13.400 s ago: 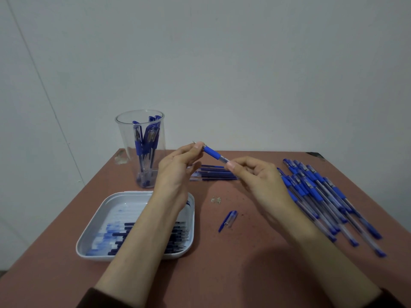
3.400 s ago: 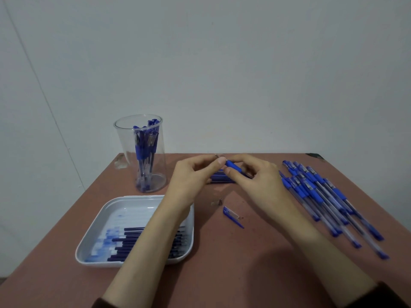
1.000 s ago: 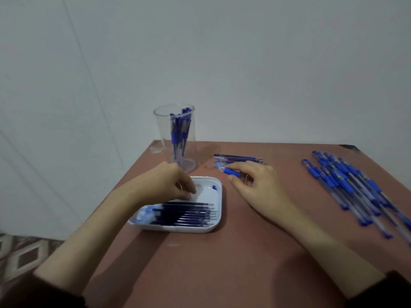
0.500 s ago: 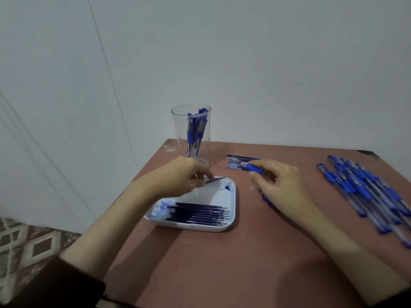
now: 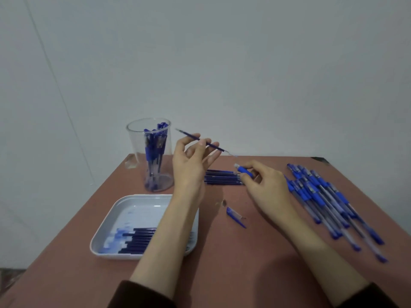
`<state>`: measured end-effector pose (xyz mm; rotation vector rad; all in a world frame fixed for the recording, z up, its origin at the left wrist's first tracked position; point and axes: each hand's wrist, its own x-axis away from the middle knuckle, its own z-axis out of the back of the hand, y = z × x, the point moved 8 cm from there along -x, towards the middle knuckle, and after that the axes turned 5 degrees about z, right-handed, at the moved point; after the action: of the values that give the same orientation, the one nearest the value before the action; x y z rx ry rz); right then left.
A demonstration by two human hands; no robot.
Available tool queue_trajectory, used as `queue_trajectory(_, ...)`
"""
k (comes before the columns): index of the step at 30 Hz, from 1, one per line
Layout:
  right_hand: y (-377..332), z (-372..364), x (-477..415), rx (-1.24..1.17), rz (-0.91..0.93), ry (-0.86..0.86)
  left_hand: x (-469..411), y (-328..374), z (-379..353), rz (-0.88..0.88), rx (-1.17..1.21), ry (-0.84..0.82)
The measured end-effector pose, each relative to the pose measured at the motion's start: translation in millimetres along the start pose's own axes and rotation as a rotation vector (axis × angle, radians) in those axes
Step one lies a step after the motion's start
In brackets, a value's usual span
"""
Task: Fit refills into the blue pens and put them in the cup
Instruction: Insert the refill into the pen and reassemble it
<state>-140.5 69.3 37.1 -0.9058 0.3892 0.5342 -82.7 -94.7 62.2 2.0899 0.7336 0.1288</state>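
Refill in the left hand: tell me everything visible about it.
The refill is a thin, straight, dark blue rod, plastic by its look, with paler ends. The left hand pinches it near mid-length, raised above the table and tilted: the higher end points toward the cup, the lower end toward the pen barrel in the right hand, without touching it.

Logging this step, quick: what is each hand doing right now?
Left hand: pinching a thin dark-blue refill.
Right hand: gripping a clear blue-gripped pen barrel.
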Motion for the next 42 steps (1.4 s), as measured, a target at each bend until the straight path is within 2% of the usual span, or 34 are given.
queue_trajectory(4, -1.5, 5.7, -2.9, -0.001, 0.014, 0.021, -4.2, -3.9, 3.2, -0.032, -0.005, 0.022)
queue_trajectory(14, -6.7, 14.3, -4.2, -0.042, 0.044, 0.073, -6.5, -11.1, 2.7, 0.049, -0.026, -0.009)
queue_trajectory(24, -13.1, 14.6, -2.7, -0.013, 0.091, 0.052, -6.9, -9.8, 4.0, 0.044, -0.042, 0.002)
queue_trajectory(31, -14.6, 10.2, -3.2, -0.003, 0.110, 0.026, -3.5, -21.9, -4.1, 0.068, -0.209, -0.067)
queue_trajectory(34, -9.6, 6.0, -4.1, -0.172, 0.035, 0.016, -0.4, -32.8, -12.3, 0.110, -0.373, -0.166)
queue_trajectory(38, 3.0, 0.0, -4.8, -0.611, -0.232, -0.020, 0.9, -36.0, -15.5, 0.119, -0.478, -0.243)
queue_trajectory(39, 4.0, 0.3, -4.8, -0.733, -0.284, -0.021, -0.4, -34.0, -13.1, 0.089, -0.560, -0.237)
queue_trajectory(42, 4.1, 3.2, -5.3, -0.950, -0.347, -0.026, -1.5, -30.0, -12.5, -0.042, -1.015, -0.291)
